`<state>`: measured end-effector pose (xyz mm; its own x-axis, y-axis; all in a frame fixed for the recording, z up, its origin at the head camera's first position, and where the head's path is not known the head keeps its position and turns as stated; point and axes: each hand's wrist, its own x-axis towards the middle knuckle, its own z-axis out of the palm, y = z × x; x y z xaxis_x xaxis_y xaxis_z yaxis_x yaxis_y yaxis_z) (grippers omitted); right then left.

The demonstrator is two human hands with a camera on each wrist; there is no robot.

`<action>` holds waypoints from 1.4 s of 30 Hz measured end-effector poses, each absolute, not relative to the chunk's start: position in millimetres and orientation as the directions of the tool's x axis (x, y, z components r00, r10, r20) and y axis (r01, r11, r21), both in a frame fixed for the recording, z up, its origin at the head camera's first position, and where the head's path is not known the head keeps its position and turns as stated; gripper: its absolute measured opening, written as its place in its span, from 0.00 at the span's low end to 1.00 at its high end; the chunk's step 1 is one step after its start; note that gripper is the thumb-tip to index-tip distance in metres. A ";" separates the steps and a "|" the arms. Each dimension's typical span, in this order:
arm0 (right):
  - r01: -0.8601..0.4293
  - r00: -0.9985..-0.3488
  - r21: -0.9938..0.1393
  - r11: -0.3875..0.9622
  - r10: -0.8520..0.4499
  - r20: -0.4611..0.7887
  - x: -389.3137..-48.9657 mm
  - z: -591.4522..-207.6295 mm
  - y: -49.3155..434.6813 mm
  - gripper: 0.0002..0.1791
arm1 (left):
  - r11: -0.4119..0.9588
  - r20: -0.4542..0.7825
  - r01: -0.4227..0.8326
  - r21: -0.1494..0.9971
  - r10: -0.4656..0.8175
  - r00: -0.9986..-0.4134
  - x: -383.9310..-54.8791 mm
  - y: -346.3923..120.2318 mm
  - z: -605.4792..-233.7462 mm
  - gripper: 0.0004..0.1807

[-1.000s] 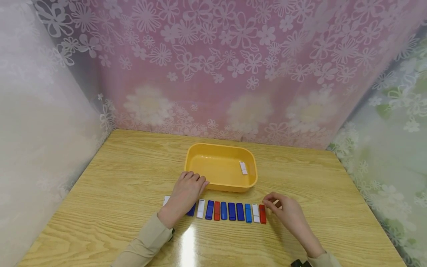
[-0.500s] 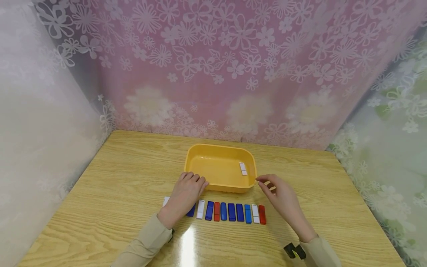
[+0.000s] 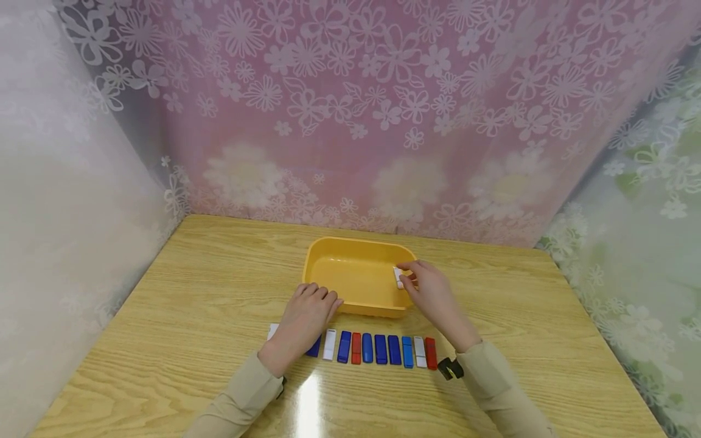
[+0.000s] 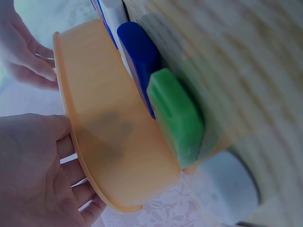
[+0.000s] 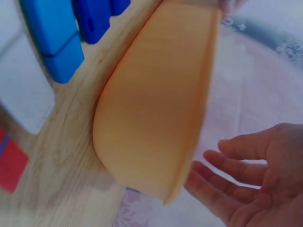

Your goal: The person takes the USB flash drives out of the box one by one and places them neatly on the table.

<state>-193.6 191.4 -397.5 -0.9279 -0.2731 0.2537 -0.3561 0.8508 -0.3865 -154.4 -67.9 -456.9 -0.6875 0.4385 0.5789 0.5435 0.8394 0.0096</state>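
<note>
My left hand (image 3: 308, 313) holds the near left rim of a yellow plastic basin (image 3: 356, 309), its fingers reaching over the edge. Inside the basin, at the right end, lies a white stick (image 3: 397, 277) with a line across it, like a capped USB flash drive. Over that right end is my right hand (image 3: 435, 298), thumb and forefinger parted right at the white stick and partly covering it. In the right wrist view the fingers (image 5: 241, 146) are spread, some passing behind the basin's rim.
A row of similar sticks lies before the basin, among them a red one (image 3: 431, 353), a light blue one (image 3: 408, 352) and several dark blue ones. The left hand hides part of the row; the left wrist view shows a green stick (image 4: 175, 116) there. Flowered curtains surround the table.
My right hand has moved from beside the red stick at the row's right end, up and left, over the basin's right rim to the white stick. The left hand stays on the rim.
</note>
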 end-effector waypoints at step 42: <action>-0.313 -0.945 -0.298 0.902 -0.327 0.002 -244.3 -440.1 163.5 0.17 | 0.848 0.556 0.530 0.013 0.435 -0.709 -154.5 -67.6 -454.4 0.14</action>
<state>-244.3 163.5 -440.1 -0.9451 -0.3268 0.0025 -0.3126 0.9019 -0.2981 -154.5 -67.6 -454.4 -0.7086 0.4350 0.5556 0.5302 0.8478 0.0125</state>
